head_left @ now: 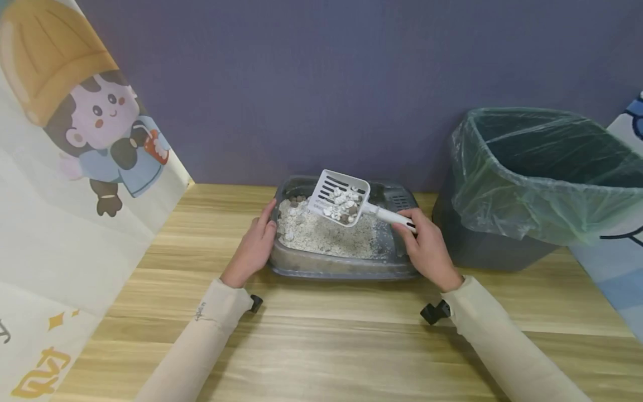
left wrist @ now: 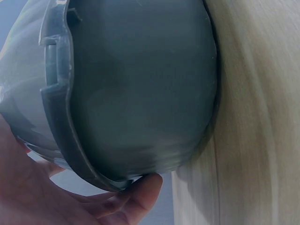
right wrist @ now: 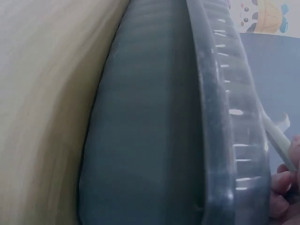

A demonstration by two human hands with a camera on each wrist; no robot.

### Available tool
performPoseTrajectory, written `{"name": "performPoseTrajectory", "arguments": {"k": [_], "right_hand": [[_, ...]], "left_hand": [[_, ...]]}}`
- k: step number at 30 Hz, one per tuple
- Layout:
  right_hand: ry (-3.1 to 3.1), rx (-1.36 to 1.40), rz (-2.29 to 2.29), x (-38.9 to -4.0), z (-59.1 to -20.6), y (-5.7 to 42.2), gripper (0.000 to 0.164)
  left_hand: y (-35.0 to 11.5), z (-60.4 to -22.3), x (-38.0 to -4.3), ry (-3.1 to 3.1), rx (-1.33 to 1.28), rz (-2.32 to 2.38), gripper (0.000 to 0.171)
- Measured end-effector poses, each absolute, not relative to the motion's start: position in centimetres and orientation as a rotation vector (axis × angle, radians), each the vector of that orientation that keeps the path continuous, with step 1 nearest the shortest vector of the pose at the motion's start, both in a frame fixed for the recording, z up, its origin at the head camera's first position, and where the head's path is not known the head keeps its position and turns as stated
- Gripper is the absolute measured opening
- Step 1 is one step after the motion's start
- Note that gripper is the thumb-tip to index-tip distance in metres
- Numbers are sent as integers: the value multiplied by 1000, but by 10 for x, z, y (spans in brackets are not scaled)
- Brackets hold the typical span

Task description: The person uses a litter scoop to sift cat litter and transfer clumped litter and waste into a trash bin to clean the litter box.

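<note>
A white slotted litter scoop (head_left: 384,215) is held by its handle in my right hand (head_left: 427,245), tilted above the litter box. White and brown clumps (head_left: 346,204) lie in its head. Below is the grey litter box (head_left: 341,271), with pale litter (head_left: 313,237) and a few brown lumps at its back left. My left hand (head_left: 255,245) grips the box's left end; in the left wrist view its fingertips (left wrist: 147,190) curl round the rim. The right wrist view mostly shows the box's side (right wrist: 140,117), with the right fingers (right wrist: 281,187) at the edge.
A dark bin (head_left: 487,245) lined with a clear greenish bag (head_left: 512,206) stands right of the box, its mouth uncovered. The wooden table (head_left: 331,340) meets a blue-grey wall (head_left: 311,89) behind. A cartoon-printed panel (head_left: 50,223) borders the left side.
</note>
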State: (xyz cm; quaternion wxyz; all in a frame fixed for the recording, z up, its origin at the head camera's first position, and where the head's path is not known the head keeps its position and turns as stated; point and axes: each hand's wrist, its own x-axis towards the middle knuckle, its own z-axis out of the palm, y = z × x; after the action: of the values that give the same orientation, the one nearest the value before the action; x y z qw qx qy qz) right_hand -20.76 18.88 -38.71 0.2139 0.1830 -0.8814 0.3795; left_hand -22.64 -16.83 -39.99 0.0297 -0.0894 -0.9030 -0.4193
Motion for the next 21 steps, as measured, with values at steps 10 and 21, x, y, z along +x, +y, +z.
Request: {"name": "performPoseTrajectory", "arguments": {"k": [10,21], "right_hand": [[-2362,463,898,-181,-334,197,23],[-2226,142,698,-147,-236,256,29]], "left_hand": [[-169,-401,-225,-2798,-255,-1285,51],[-172,-403,-224,-2802,-251,-1291,51]]}}
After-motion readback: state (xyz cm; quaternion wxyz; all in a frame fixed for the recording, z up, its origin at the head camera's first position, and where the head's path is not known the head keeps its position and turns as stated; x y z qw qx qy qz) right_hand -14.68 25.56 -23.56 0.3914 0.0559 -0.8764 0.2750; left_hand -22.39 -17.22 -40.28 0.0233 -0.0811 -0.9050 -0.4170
